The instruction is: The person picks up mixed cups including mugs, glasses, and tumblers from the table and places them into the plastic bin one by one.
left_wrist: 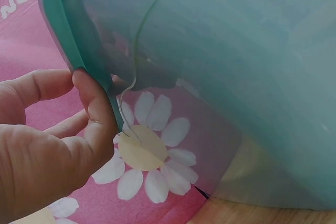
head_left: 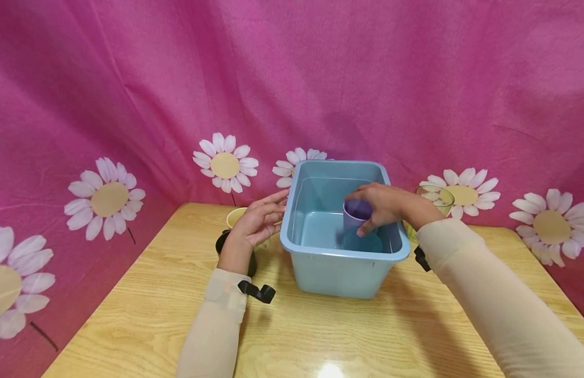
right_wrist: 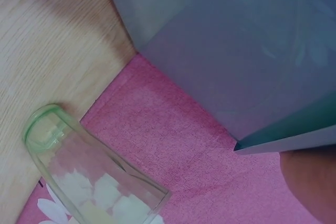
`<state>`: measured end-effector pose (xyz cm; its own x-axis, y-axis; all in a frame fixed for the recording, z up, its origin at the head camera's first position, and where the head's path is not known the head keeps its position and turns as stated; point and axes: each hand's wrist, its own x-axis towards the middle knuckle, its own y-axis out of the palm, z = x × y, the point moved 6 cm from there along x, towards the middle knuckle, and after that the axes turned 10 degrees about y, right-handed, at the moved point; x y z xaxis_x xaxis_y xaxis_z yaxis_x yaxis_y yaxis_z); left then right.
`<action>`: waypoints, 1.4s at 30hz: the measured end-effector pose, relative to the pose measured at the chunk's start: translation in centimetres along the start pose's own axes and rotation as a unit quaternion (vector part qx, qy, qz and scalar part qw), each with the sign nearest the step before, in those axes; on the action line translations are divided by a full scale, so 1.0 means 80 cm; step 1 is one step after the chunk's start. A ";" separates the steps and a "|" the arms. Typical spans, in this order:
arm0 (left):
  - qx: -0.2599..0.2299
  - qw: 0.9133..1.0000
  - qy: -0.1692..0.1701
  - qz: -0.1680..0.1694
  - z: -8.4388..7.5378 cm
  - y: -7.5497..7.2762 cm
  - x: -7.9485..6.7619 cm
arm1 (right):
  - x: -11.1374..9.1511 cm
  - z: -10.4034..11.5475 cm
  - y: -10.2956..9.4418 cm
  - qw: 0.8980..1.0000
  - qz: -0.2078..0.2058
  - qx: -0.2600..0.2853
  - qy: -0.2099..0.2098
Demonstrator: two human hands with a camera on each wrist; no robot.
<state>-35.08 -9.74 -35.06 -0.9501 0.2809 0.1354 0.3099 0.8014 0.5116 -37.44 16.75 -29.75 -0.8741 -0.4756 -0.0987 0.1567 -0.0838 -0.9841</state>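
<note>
A pale blue plastic tub stands upright on the wooden table. Inside it, my right hand grips a purple cup, thumb on the near side. Below the cup is a teal rounded shape, whose kind I cannot tell. At the tub's left rim, my left hand pinches the lip between thumb and finger, as the left wrist view shows. The right wrist view leaves the purple cup hidden behind the tub wall and catches only a bit of my right hand.
Partly behind my left hand are a yellow cup and a black cup. To the tub's right stands a clear greenish glass. A pink curtain with white daisies hangs behind the table.
</note>
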 end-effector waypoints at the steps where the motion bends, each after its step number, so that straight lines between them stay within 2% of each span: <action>1: -0.001 1.000 0.000 0.000 0.000 0.000 0.000 | 0.000 0.000 0.001 1.000 -0.001 0.003 -0.001; 7: 0.001 1.000 -0.003 0.001 0.004 -0.001 -0.001 | -0.005 0.001 -0.003 0.999 -0.042 -0.009 -0.021; 16: 0.006 1.000 0.000 0.010 0.005 0.000 -0.001 | -0.025 -0.006 -0.028 0.991 -0.129 -0.021 -0.036; 19: 0.003 1.000 0.001 0.015 0.005 0.001 -0.001 | -0.034 -0.015 -0.034 0.989 -0.145 -0.018 -0.026; 27: 0.001 1.000 0.001 0.014 0.003 0.002 0.000 | -0.059 -0.048 -0.051 0.988 -0.156 -0.011 0.017; 33: 0.001 1.000 0.003 0.010 0.002 0.001 0.000 | -0.075 -0.075 -0.058 0.985 -0.172 0.007 0.027; 38: 0.003 1.000 0.003 0.011 0.000 0.001 0.000 | -0.085 -0.098 -0.057 0.980 -0.198 0.027 0.018; 42: 0.004 1.000 0.003 0.006 0.000 0.000 -0.001 | -0.090 -0.116 -0.053 0.976 -0.214 0.025 0.033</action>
<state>-35.02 -9.74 -35.07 -0.9468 0.2871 0.1454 0.3206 0.8025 0.5033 -36.11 28.67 -26.22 -0.8923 -0.3297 0.3084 -0.2079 -0.3063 -0.9290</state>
